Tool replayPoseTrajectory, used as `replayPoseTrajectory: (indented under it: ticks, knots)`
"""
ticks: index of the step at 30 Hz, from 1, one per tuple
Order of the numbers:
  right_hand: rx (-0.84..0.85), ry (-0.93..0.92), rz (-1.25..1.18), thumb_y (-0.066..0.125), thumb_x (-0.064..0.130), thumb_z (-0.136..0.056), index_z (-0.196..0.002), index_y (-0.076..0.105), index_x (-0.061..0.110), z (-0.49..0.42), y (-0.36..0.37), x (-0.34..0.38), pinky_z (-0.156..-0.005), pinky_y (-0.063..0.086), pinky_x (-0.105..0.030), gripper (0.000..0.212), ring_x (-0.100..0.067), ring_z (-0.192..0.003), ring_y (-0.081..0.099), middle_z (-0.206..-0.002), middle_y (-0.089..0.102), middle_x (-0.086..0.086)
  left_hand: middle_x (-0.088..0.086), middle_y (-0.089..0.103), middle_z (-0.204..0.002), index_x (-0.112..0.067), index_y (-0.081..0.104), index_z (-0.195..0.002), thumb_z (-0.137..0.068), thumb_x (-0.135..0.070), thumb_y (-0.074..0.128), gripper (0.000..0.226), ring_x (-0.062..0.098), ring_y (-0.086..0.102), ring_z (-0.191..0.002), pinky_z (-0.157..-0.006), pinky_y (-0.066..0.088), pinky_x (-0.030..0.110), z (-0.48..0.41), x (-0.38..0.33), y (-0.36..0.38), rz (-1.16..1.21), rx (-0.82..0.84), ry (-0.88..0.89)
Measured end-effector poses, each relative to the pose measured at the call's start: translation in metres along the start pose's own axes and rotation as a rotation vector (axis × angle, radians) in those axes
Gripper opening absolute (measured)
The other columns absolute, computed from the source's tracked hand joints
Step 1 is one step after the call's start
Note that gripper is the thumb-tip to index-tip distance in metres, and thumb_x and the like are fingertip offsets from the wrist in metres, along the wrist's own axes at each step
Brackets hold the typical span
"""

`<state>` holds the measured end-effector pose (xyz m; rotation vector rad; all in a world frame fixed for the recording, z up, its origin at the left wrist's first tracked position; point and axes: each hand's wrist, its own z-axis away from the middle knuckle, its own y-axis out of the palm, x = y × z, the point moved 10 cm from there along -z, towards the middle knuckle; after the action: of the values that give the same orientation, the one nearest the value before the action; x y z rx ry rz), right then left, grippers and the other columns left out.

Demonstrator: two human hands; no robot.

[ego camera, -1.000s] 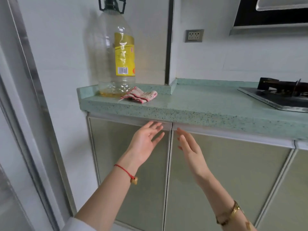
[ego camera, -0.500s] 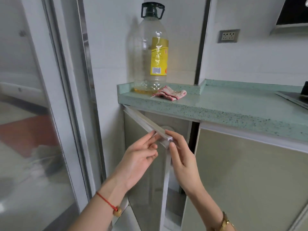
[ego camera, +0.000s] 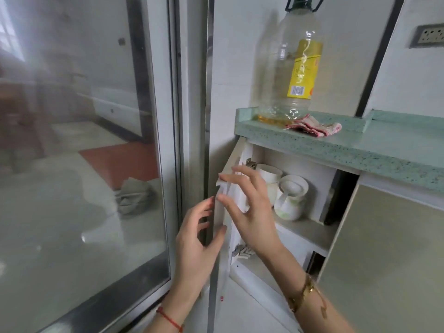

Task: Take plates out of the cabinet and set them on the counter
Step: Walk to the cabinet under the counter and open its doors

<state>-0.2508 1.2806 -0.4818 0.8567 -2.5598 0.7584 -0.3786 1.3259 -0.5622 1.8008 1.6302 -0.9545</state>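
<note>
The left cabinet door (ego camera: 233, 153) under the green counter (ego camera: 389, 150) stands swung wide open, seen almost edge-on. My left hand (ego camera: 195, 239) pinches its free edge, fingers outside and thumb inside. My right hand (ego camera: 251, 207) grips the door's top corner just above it. On the upper shelf (ego camera: 306, 229) inside sit white crockery pieces: a stack of white bowls or cups (ego camera: 270, 175) and a white jug-like pot with green marks (ego camera: 290, 200). I cannot make out any plates; my right hand hides part of the shelf.
A big, nearly empty oil bottle (ego camera: 296, 68) and a folded red-and-white cloth (ego camera: 314, 127) sit at the counter's left end. The neighbouring cabinet door (ego camera: 389, 260) on the right is closed. A sliding glass door (ego camera: 96, 164) stands close on the left.
The cabinet door has swung from closed to fully open with both hands on its edge. The view has turned left, and the shelf with white crockery has come into sight.
</note>
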Motion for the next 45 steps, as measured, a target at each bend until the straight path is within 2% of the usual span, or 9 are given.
replayPoseTrajectory:
  ticks: [5, 10, 17, 22, 30, 33, 37, 40, 45]
  knots:
    - [0.151, -0.093, 0.091, 0.061, 0.033, -0.095, -0.133, 0.053, 0.024, -0.017, 0.064, 0.011, -0.124, 0.016, -0.036, 0.039, -0.021, -0.150, 0.022, -0.145, 0.049, 0.009, -0.010, 0.055, -0.145, -0.026, 0.045, -0.146, -0.089, -0.002, 0.068, 0.065, 0.008, 0.052, -0.135, -0.110, 0.046, 0.034, -0.008, 0.025, -0.033, -0.058, -0.096, -0.040]
    - [0.191, -0.150, 0.255, 0.053, 0.032, -0.098, -0.146, 0.037, 0.029, -0.030, 0.113, 0.017, -0.124, 0.019, -0.040, 0.051, -0.020, -0.152, 0.010, -0.152, 0.038, 0.011, -0.009, 0.034, -0.161, -0.028, 0.025, -0.155, -0.094, 0.004, 0.059, 0.077, 0.001, 0.033, -0.147, -0.119, 0.027, 0.018, -0.023, 0.047, -0.053, 0.000, -0.029, -0.086]
    - [0.275, -0.155, 0.346, 0.043, 0.040, -0.099, -0.154, 0.016, 0.034, -0.043, 0.154, 0.011, -0.122, 0.016, -0.053, 0.061, -0.025, -0.153, 0.003, -0.160, 0.025, 0.007, -0.020, 0.018, -0.163, -0.033, 0.015, -0.156, -0.096, 0.006, 0.054, 0.081, -0.006, 0.020, -0.149, -0.113, 0.022, 0.005, -0.046, 0.072, -0.074, -0.010, 0.075, -0.106]
    - [0.354, -0.112, 0.327, 0.034, 0.046, -0.101, -0.155, 0.006, 0.038, -0.050, 0.176, 0.007, -0.123, 0.004, -0.056, 0.061, -0.024, -0.154, -0.004, -0.165, 0.010, 0.011, -0.032, 0.014, -0.159, -0.047, 0.014, -0.152, -0.097, -0.003, 0.057, 0.082, -0.003, 0.015, -0.151, -0.124, 0.018, 0.026, -0.056, 0.092, -0.082, -0.017, 0.106, -0.163]
    - [0.422, -0.090, 0.300, 0.032, 0.046, -0.102, -0.156, 0.002, 0.037, -0.057, 0.186, 0.005, -0.123, -0.006, -0.053, 0.062, -0.024, -0.153, -0.013, -0.166, -0.002, 0.012, -0.026, 0.019, -0.162, -0.033, 0.019, -0.157, -0.097, 0.004, 0.053, 0.079, -0.003, 0.018, -0.151, -0.126, 0.018, 0.038, -0.065, 0.107, -0.088, 0.056, 0.124, -0.181]
    - [0.378, -0.064, 0.208, 0.034, 0.043, -0.103, -0.156, 0.004, 0.036, -0.054, 0.168, 0.007, -0.123, -0.007, -0.048, 0.062, -0.018, -0.153, -0.012, -0.166, 0.000, 0.014, -0.023, 0.036, -0.155, -0.025, 0.036, -0.152, -0.092, 0.006, 0.059, 0.071, 0.004, 0.032, -0.147, -0.122, 0.027, 0.033, -0.059, 0.094, -0.098, -0.007, -0.062, -0.079]
    - [0.110, 0.042, 0.165, 0.044, 0.031, -0.101, -0.153, 0.028, 0.025, -0.037, 0.091, -0.007, -0.125, 0.014, -0.038, 0.054, -0.016, -0.150, 0.018, -0.158, 0.029, 0.007, -0.003, 0.063, -0.119, -0.019, 0.060, -0.116, -0.088, -0.010, 0.056, 0.029, 0.017, 0.059, -0.109, -0.095, 0.049, 0.030, -0.041, 0.063, -0.086, -0.049, -0.281, 0.070]
    - [-0.111, 0.145, 0.250, 0.049, 0.023, -0.098, -0.133, 0.051, 0.020, -0.003, 0.014, -0.033, -0.108, 0.037, -0.032, 0.035, -0.010, -0.125, 0.045, -0.130, 0.052, 0.006, -0.015, 0.071, -0.103, -0.031, 0.067, -0.102, -0.096, -0.014, 0.061, 0.018, 0.006, 0.066, -0.097, -0.086, 0.052, 0.022, -0.042, 0.059, -0.019, 0.024, -0.005, -0.003]
    - [-0.342, 0.336, 0.543, 0.058, 0.014, -0.093, -0.112, 0.063, 0.019, 0.062, -0.113, -0.074, -0.090, 0.046, -0.037, 0.021, -0.016, -0.099, 0.049, -0.109, 0.057, 0.005, -0.015, 0.073, -0.110, -0.028, 0.066, -0.121, -0.095, -0.015, 0.064, 0.030, 0.000, 0.066, -0.106, -0.098, 0.053, 0.026, -0.024, 0.043, 0.137, 0.175, 0.570, -0.161]
